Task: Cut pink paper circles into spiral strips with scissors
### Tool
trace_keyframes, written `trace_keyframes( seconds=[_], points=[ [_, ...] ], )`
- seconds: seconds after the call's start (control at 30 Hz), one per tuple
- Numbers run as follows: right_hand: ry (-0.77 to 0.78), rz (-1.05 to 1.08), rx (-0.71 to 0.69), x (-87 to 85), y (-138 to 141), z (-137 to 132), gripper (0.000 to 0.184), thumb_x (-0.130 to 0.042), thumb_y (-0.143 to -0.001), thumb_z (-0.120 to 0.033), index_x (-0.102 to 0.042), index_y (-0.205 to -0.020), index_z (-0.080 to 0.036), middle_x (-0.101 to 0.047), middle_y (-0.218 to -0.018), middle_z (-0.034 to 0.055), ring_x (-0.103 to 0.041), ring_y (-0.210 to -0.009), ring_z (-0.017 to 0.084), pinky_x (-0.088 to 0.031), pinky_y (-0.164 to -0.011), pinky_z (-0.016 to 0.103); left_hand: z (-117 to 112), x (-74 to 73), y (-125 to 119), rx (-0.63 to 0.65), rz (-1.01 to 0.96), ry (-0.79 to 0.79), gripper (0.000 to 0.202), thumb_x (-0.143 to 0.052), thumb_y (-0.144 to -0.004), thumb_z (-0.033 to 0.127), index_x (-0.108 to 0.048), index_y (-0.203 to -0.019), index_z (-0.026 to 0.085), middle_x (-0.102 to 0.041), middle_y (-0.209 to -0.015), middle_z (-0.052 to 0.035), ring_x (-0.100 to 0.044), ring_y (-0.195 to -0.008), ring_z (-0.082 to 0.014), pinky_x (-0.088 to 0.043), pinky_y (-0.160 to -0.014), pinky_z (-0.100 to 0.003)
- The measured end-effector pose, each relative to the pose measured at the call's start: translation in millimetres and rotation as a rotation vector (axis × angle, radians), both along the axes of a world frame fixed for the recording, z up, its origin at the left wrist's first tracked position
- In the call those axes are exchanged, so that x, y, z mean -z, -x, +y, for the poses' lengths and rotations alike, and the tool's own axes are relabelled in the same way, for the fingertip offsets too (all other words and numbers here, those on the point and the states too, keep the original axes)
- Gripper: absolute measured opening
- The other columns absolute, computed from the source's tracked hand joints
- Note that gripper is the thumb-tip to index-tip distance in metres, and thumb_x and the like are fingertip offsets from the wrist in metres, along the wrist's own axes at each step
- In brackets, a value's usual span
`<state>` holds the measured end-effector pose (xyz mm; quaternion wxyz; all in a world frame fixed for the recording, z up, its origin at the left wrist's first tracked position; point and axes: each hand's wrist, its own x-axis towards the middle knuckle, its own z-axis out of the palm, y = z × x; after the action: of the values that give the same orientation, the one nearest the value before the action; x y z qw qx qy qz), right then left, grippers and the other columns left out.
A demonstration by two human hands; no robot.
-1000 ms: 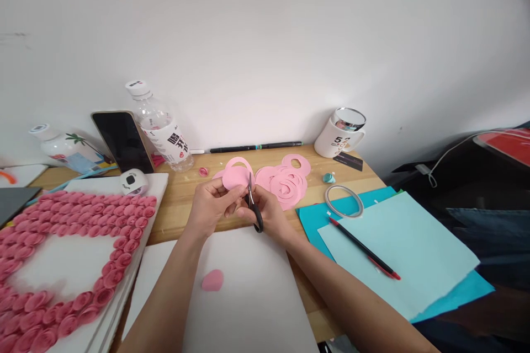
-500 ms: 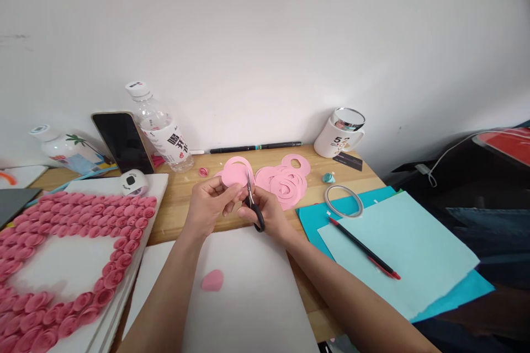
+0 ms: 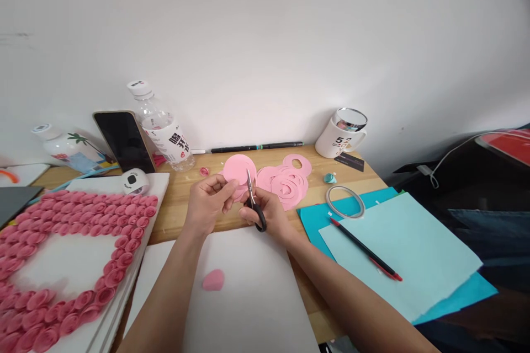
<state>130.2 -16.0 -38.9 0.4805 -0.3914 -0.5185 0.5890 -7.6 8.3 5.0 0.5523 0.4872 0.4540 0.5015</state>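
Observation:
Between its thumb and fingers, my left hand (image 3: pixel 210 202) pinches a round piece of pink paper (image 3: pixel 239 169). My right hand (image 3: pixel 268 212) is closed around a small pair of scissors (image 3: pixel 257 210) with black handles. The blades point up and away, at the right edge of the pink paper. Just behind my right hand lies a pile of pink paper spirals and rings (image 3: pixel 285 182). A small pink paper piece (image 3: pixel 213 280) rests on the white board (image 3: pixel 248 298) beneath my forearms.
On the left, rolled pink paper roses (image 3: pixel 95 209) cover a white board. A phone (image 3: pixel 125 140), a bottle (image 3: pixel 165 127) and a mug (image 3: pixel 342 132) stand along the wall. At right, a tape roll (image 3: pixel 345 202) and a pen (image 3: pixel 366 249) lie on blue sheets (image 3: pixel 397 253).
The pink paper in my left hand has turned a little, and its disc now looks fuller, with the gap near its top narrowed. Both hands stay in nearly the same place.

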Motion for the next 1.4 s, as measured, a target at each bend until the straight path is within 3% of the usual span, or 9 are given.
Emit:
trace_keyframes(
  seconds=[0.13,0.47,0.8,1.4],
  points=[
    [0.007,-0.008,0.007,-1.7,1,-1,0.04,-0.074,-0.06,-0.047,-0.05,-0.073,-0.018,-0.038,-0.05,-0.0083,-0.033,-0.043,0.006,-0.031,-0.042,0.021,-1,-0.1,-2,-0.023,-0.029,-0.011,0.022,-0.066,-0.069,0.028,-0.051,-0.057,0.016,-0.047,-0.04,0.0061,-0.036,-0.034,-0.004,-0.028,-0.038,-0.02],
    [0.001,0.004,-0.035,-0.6,2,0,0.044,-0.075,-0.057,-0.049,-0.051,-0.077,-0.018,-0.044,-0.055,-0.0057,-0.035,-0.047,0.007,-0.03,-0.045,0.021,-4,2.7,-6,0.006,0.132,-0.079,0.024,-0.062,-0.073,0.031,-0.054,-0.056,0.016,-0.046,-0.043,0.0038,-0.039,-0.039,-0.0057,-0.032,-0.04,-0.021],
    [-0.106,0.074,-0.029,3.4,-1,3,0.042,-0.076,-0.06,-0.04,-0.043,-0.073,-0.019,-0.048,-0.07,-0.002,-0.044,-0.061,0.011,-0.037,-0.059,0.024,-7,1.1,-8,0.035,0.196,-0.044,0.03,-0.064,-0.07,0.032,-0.049,-0.05,0.015,-0.051,-0.045,0.0035,-0.042,-0.04,-0.005,-0.032,-0.038,-0.018],
    [-0.089,0.006,-0.001,1.2,2,1,0.036,-0.072,-0.063,-0.041,-0.048,-0.074,-0.017,-0.044,-0.065,-0.0032,-0.038,-0.058,0.009,-0.033,-0.052,0.021,-4,9.7,-4,0.053,0.154,-0.027,0.028,-0.064,-0.07,0.033,-0.05,-0.053,0.015,-0.045,-0.041,0.0055,-0.039,-0.038,-0.0046,-0.03,-0.037,-0.018]
  ],
)
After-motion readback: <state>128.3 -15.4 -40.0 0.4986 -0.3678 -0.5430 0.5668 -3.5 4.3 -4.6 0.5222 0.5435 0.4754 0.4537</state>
